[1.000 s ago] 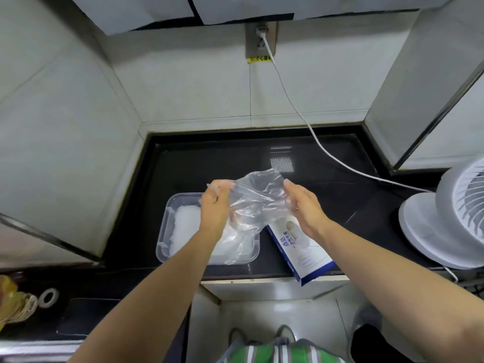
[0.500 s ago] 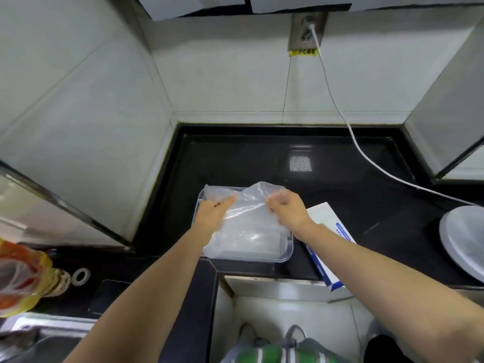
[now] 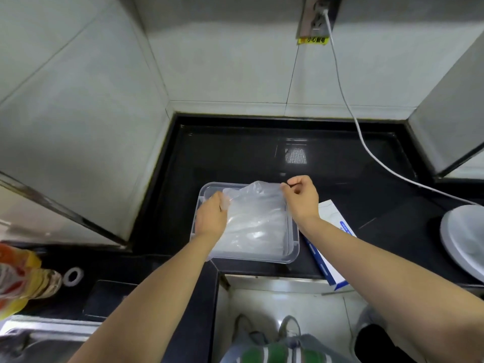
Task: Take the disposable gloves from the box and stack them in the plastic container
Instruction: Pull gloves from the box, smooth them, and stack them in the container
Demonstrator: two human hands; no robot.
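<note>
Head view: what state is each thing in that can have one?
Plastic container: lidless, holding gloves.
Top glove: spread over it, far corners pinched.
Left hand: pinching the top glove.
Right hand: pinching the top glove.
Glove box: lying flat, near end overhanging the counter; opening hidden.
White cable: plugged into wall socket.
</note>
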